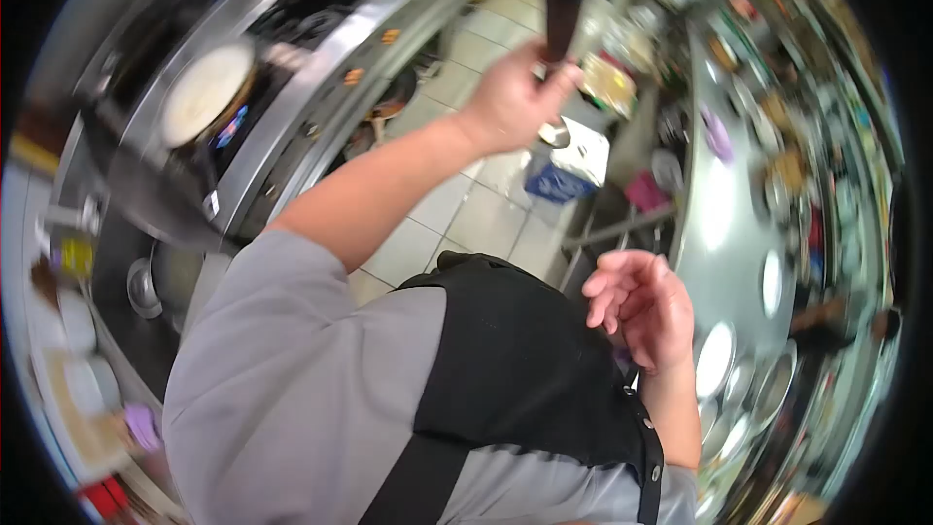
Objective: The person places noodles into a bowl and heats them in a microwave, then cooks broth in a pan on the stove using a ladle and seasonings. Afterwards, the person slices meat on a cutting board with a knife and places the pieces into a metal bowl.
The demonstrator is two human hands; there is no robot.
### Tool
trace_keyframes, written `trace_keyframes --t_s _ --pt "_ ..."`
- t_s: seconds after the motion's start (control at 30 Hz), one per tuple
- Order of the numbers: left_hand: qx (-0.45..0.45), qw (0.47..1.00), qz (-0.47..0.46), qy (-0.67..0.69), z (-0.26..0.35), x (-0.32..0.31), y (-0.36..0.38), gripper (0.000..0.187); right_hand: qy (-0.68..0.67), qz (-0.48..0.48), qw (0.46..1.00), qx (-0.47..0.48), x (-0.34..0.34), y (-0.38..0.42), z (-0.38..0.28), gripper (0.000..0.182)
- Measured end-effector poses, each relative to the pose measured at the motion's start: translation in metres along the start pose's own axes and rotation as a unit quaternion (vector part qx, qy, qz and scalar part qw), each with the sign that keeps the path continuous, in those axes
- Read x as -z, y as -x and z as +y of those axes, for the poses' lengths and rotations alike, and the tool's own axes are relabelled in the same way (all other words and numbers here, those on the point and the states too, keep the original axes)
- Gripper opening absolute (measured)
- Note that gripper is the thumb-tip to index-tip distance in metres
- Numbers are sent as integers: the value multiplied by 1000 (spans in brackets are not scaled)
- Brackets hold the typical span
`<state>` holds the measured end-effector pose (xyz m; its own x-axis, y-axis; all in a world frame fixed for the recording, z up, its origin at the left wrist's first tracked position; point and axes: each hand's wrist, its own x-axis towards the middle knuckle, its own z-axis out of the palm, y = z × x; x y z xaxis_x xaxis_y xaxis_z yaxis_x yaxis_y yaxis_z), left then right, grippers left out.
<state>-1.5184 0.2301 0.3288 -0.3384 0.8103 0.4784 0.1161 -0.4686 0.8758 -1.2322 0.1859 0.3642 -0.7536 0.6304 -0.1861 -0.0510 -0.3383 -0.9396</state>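
My left hand (520, 97) reaches up the middle of the view, fingers wrapped round a long dark handle (566, 0). Motion blurs the handle, and its far end runs out of the top of the view. A small shiny round metal piece (556, 133) shows just below that hand. My right hand (646, 306) hovers beside the black apron (525, 360), its fingers loosely bent and apart with nothing in them. On the stove at left sits a round pan (206, 95) with a pale whitish surface.
The steel stove counter (389, 15) runs along the left. A long steel worktable (724, 224) with bowls (716, 358) and a purple cloth (716, 134) lines the right. Between them, a blue and white box (569, 165) stands over the tiled floor (476, 209).
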Motion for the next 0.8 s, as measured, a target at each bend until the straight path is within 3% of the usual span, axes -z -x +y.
trace_keyframes --t_s 0.1,0.17,0.2,0.33,0.37,0.47,0.5,0.57,0.67,0.77,0.8 --pt "-103 987 50 -116 -37 34 -3 26 -56 -108 991 -59 -35 -88 -34 74" --pt "-214 947 112 -214 -21 61 -2 22 -91 -171 977 -91 -69 -136 -52 81" --pt "-224 942 139 -208 -20 71 -2 30 -108 -198 969 -99 -80 -157 -55 85" --pt "-309 871 199 -325 -26 120 -12 36 -136 -294 931 -170 -127 -215 -61 83" --pt "-301 865 215 -338 -30 134 -15 37 -101 -279 940 -168 -136 -226 -59 66" --pt "-281 835 237 -410 -11 171 -9 41 -28 -328 925 -191 -153 -274 -64 44" --pt "-221 827 246 -454 -16 180 -7 44 -37 -342 916 -206 -159 -288 -66 32" --pt "-135 817 274 -489 -6 186 4 47 51 -394 898 -187 -161 -321 -60 31" --pt "-48 705 348 -616 10 194 42 51 174 -452 867 -119 -154 -378 -6 34" --pt "56 606 404 -683 21 199 92 47 326 -446 833 20 -149 -420 77 58" --pt "86 584 422 -688 29 199 105 45 380 -428 813 111 -150 -435 104 58"
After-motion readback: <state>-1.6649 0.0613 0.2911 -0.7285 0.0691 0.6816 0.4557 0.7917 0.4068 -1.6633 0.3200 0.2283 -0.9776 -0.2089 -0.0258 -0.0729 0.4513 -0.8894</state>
